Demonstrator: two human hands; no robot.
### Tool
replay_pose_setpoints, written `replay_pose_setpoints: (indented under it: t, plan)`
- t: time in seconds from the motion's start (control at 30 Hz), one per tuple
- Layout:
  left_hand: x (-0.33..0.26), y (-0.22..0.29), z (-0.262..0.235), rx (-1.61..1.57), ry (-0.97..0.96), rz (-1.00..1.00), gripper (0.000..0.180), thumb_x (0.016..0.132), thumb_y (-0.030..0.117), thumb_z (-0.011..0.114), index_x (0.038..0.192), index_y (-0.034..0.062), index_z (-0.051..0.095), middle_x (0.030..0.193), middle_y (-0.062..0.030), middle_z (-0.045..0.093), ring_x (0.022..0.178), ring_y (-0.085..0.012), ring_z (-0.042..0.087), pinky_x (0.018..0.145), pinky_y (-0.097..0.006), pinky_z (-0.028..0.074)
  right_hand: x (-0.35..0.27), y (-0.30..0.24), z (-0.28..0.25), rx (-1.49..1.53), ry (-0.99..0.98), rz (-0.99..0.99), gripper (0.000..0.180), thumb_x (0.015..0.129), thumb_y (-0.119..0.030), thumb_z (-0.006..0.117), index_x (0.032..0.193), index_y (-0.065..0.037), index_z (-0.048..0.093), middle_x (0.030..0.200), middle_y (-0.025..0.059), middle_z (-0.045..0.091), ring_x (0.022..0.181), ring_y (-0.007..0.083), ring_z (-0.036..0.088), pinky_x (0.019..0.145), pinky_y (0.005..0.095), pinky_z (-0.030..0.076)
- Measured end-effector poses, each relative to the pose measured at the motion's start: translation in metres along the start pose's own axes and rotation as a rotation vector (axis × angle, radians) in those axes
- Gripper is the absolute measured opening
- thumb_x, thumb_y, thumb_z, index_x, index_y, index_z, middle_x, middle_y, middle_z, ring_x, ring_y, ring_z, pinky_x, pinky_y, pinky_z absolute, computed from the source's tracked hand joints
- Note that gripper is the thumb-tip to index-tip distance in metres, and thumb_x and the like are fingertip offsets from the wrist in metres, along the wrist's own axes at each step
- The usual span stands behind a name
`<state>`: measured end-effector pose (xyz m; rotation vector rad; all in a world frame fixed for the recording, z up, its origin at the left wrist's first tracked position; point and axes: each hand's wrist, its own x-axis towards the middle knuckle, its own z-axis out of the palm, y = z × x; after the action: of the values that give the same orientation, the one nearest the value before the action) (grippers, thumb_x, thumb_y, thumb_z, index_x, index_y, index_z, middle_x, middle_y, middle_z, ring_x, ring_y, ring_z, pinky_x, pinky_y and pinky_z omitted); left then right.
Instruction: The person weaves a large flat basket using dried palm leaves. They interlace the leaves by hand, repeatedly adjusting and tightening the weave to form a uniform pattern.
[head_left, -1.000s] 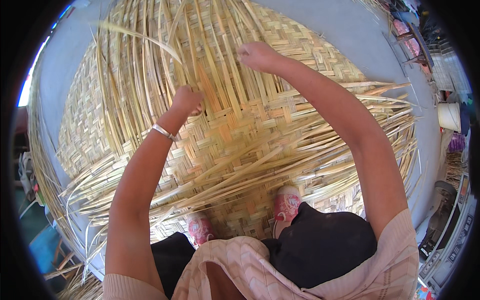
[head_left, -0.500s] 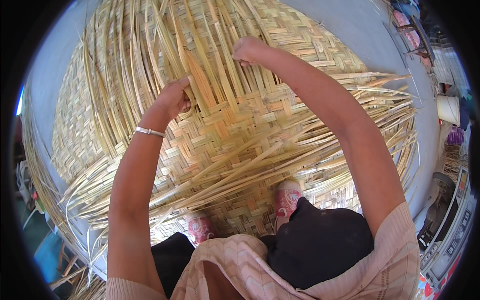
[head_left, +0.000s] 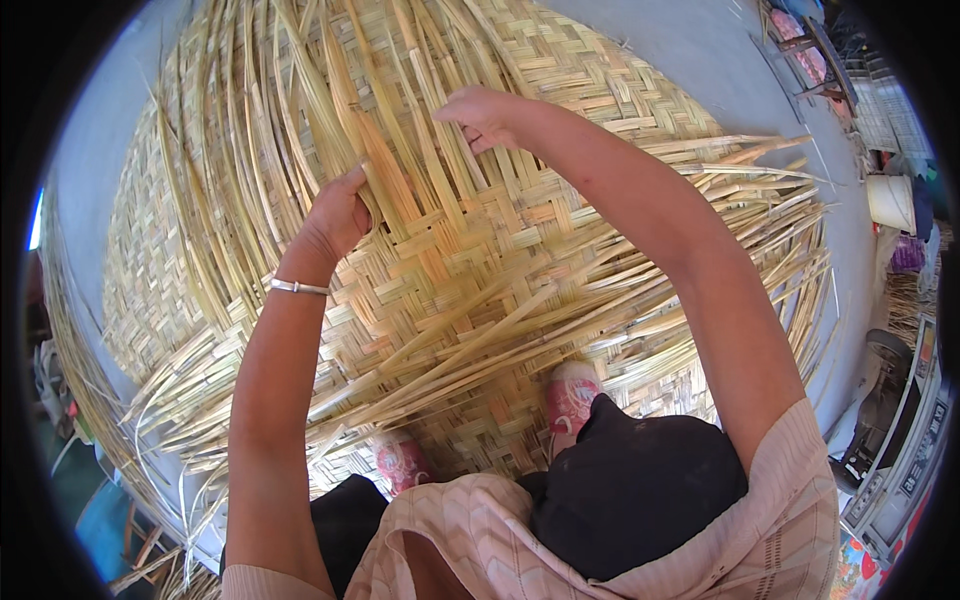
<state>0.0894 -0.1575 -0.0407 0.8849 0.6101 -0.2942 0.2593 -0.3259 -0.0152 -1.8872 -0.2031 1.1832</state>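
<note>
A large mat woven from flat straw-coloured strips [head_left: 440, 290] spreads out under me. Long loose strips [head_left: 270, 130] run up and away from its middle. My left hand [head_left: 342, 212], a silver bangle on its wrist, is closed at the lower end of these strips, thumb up and fingers curled under. Further up and to the right, my right hand [head_left: 483, 115] is closed with thumb and forefinger together at a narrow upright strip [head_left: 437, 150]. An orange-tinted strip [head_left: 388, 165] lies between the two hands. The curled fingertips of both hands are partly hidden.
A thick bundle of loose strips [head_left: 500, 335] crosses the mat in front of my pink patterned shoes [head_left: 572, 400]. Grey floor [head_left: 690, 60] borders the mat. At the right are a white bucket [head_left: 890, 203], a chair [head_left: 822, 65] and a grey vehicle-like object [head_left: 905, 450].
My right hand has moved left and slightly down, closer to the left hand. The left hand has shifted a little left and down; the strip end that looped by its fingers no longer shows.
</note>
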Motion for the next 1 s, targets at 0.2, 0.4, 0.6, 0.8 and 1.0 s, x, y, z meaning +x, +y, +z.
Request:
replay_pose_setpoints:
  t: [0.2,0.4,0.6,0.8,1.0]
  plan:
    - [0.001,-0.003,-0.001,-0.092,0.059,-0.015,0.037,0.099,0.023,0.043,0.124,-0.0033,0.049,0.114,-0.0177,0.062,0.106,-0.0282,0.061,0.095,-0.040,0.050,-0.014,-0.013,-0.016,0.621,-0.243,-0.176,0.040,0.098,-0.028,0.043,0.118,0.006,0.051,0.110,0.0187,0.064,0.099,0.0265,0.065,0.087,0.0389,0.054]
    - [-0.003,0.011,0.002,-0.048,-0.128,-0.122,0.031,0.097,0.019,0.046,0.118,-0.0040,0.052,0.101,-0.0176,0.065,0.097,-0.0283,0.065,0.087,-0.039,0.054,-0.011,-0.019,-0.013,0.629,-0.482,-0.146,0.033,0.097,-0.023,0.044,0.106,0.005,0.058,0.100,0.0192,0.066,0.095,0.0262,0.066,0.085,0.0409,0.055]
    - [-0.002,0.026,0.004,0.219,-0.297,-0.170,0.034,0.093,0.019,0.057,0.117,-0.0046,0.056,0.107,-0.0153,0.065,0.102,-0.0255,0.064,0.090,-0.033,0.052,0.006,-0.025,0.001,0.644,-0.481,-0.132,0.027,0.095,-0.023,0.050,0.106,-0.001,0.060,0.104,0.0101,0.062,0.092,0.0210,0.063,0.079,0.0383,0.054]
    - [0.006,0.036,0.012,0.444,-0.472,-0.232,0.047,0.085,0.027,0.069,0.121,-0.0005,0.056,0.110,-0.0113,0.065,0.103,-0.0205,0.063,0.093,-0.031,0.049,-0.004,-0.030,0.011,0.572,-0.443,-0.250,0.023,0.091,-0.021,0.059,0.109,-0.006,0.062,0.103,0.0034,0.062,0.092,0.0156,0.060,0.079,0.0328,0.053]
    - [0.006,0.041,0.006,0.428,-0.492,-0.214,0.053,0.085,0.027,0.069,0.125,-0.0039,0.053,0.115,-0.0163,0.063,0.108,-0.0226,0.061,0.098,-0.031,0.048,-0.004,-0.022,0.002,0.448,-0.109,-0.309,0.033,0.087,-0.012,0.065,0.118,-0.004,0.060,0.103,0.0067,0.063,0.095,0.0155,0.062,0.087,0.0303,0.052]
